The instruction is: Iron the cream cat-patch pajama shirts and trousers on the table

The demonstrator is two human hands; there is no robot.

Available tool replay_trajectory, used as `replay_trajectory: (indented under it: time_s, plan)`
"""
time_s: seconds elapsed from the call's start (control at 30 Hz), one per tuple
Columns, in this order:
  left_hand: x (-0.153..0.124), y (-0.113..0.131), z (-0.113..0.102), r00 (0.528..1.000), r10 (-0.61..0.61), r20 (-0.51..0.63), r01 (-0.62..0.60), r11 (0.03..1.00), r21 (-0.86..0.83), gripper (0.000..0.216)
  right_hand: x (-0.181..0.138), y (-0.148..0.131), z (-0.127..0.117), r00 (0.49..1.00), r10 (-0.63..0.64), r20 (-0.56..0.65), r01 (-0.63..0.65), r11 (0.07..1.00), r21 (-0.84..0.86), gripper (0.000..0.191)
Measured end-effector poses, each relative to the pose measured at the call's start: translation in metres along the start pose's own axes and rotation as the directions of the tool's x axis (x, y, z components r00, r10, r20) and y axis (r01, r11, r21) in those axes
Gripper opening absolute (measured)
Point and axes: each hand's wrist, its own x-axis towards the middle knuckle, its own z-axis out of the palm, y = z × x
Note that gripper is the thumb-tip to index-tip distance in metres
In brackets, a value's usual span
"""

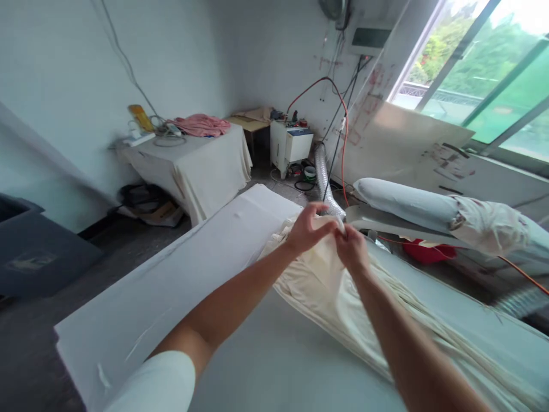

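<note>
A cream cloth (315, 266) lies bunched and creased over the long pale table (257, 337), with part of it lifted up to my hands. My left hand (311, 230) is curled at the raised cloth, its thumb reaching across toward the other hand; some of its fingertips are hidden. Close beside it, my right hand (351, 247) is closed on a gathered edge of the same cloth. Below the hands the fabric hangs in a fold, and a long strip of it trails along the table toward the lower right.
A white board (171, 286) lies along the table's left side. Right of the table is a padded, cloth-wrapped roll (403, 200) above a red basin (429, 252). A draped side table (210, 166), a white cabinet (278, 146), a silver duct (321, 177) and a grey bin (38, 252) stand around.
</note>
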Motion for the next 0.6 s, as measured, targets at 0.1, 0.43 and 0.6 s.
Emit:
replay_trajectory:
  time_s: [0.1,0.43,0.6]
  plan:
    - [0.041,-0.019,-0.003,0.946,-0.086,0.313,0.095,0.995,-0.013,0.063,0.055,-0.010,-0.060,0.969,-0.235,0.077,0.243,0.963,-0.117,0.034]
    - [-0.005,0.024,-0.069,0.756,-0.551,0.353,0.601,0.798,-0.042,0.051,0.019,-0.049,-0.111,0.926,-0.331,-0.179,0.276,0.921,-0.276,0.031]
    - [-0.089,0.028,-0.075,0.643,-0.734,0.219,0.765,0.625,-0.153,0.055,-0.097,-0.063,-0.007,0.895,-0.409,0.179,0.385,0.909,0.158,0.022]
